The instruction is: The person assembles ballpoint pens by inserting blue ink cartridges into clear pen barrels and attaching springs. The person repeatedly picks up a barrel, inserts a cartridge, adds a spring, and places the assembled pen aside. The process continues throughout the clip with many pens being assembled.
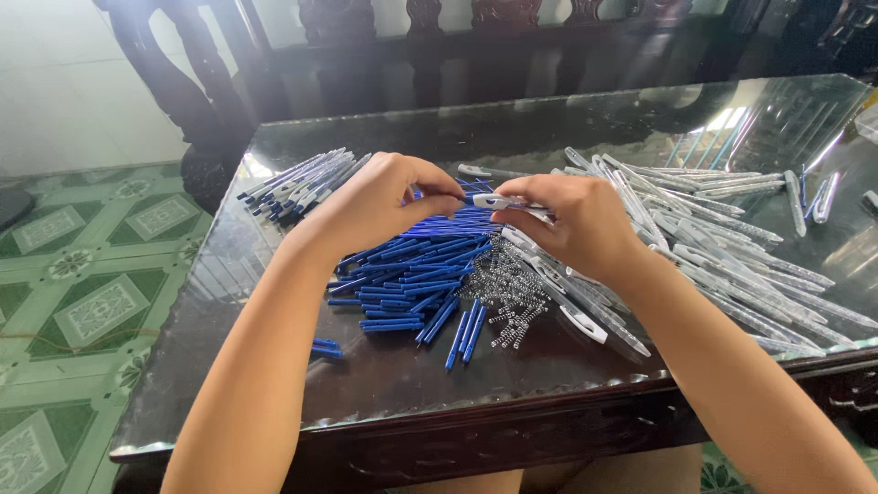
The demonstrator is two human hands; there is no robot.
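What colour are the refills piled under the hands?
Blue refills, seen clearly in the head view.

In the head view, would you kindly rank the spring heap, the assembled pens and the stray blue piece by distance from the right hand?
From the right hand:
1. spring heap, just below.
2. assembled pens, far left.
3. stray blue piece, near left edge.

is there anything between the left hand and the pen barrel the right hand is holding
Nothing visible stands between them. The left hand and the right hand meet above the heap of blue parts, and the clear pen barrel in the right fingers reaches straight across to the left fingertips. Springs lie below.
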